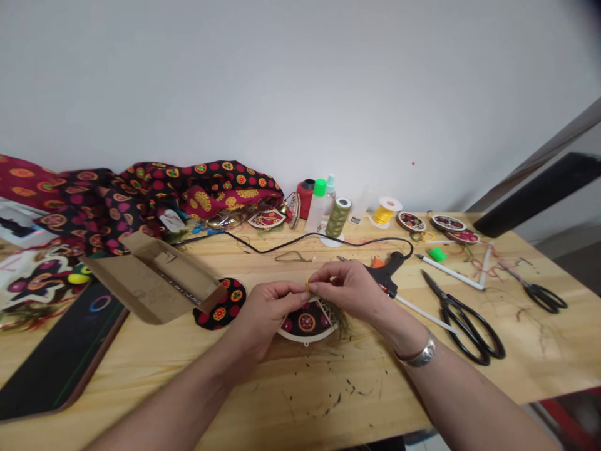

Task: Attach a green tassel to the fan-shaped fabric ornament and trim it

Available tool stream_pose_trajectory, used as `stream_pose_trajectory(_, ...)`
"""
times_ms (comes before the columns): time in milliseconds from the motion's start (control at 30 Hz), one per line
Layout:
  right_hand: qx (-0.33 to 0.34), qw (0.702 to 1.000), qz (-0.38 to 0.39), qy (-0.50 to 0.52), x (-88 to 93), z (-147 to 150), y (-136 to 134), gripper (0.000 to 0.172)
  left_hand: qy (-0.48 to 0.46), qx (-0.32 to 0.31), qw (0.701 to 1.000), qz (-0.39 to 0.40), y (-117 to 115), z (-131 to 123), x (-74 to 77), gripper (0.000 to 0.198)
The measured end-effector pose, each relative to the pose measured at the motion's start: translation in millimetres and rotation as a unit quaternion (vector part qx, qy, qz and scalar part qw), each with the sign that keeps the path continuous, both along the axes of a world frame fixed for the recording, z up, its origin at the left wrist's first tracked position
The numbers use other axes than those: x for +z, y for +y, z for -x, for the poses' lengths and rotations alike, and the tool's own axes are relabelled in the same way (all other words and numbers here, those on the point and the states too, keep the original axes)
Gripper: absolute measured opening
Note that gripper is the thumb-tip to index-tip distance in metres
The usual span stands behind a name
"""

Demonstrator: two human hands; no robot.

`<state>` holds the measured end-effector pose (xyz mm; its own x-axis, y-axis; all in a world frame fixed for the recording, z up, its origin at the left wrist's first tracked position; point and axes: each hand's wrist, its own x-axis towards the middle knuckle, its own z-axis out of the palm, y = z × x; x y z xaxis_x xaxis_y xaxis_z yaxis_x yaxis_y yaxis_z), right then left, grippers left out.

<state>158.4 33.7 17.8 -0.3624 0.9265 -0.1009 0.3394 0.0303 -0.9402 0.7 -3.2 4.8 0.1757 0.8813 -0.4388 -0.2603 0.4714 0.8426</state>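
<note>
My left hand (272, 310) and my right hand (345, 287) meet at the middle of the table, with fingertips pinched together. Between them shows a short bit of yellow cord (307, 284), mostly hidden by the fingers. Just below the hands is a fan-shaped ornament (307, 324) with a pale frame and dark patterned fabric. Olive thread (345, 322) spreads at its right side. Left of my left hand lies a round piece of black patterned fabric (228, 307). Beyond my right hand rests a black glue gun (387, 272) with a white glue stick.
An open cardboard box (154, 279) and a dark phone-like slab (61, 351) lie left. Bottles (318, 207), an olive thread spool (338, 219) and a yellow cord spool (384, 213) stand behind. Large scissors (464, 322) and smaller scissors (539, 294) lie right. A black cable (300, 239) crosses the table.
</note>
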Motion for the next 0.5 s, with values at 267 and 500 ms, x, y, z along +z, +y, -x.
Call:
stream_pose_trajectory(267, 0.002, 1.0, 0.008, 0.005, -3.8, 1.0, -0.6, 0.014, 0.018, -0.007, 1.0, -0.015, -0.7, 1.0, -1.4, 0.019)
stream_pose_trajectory(500, 0.002, 1.0, 0.004, 0.001, -4.2, 0.5, -0.4, 0.013, 0.013, -0.004, 1.0, -0.008, -0.9, 0.0, -0.4, 0.018)
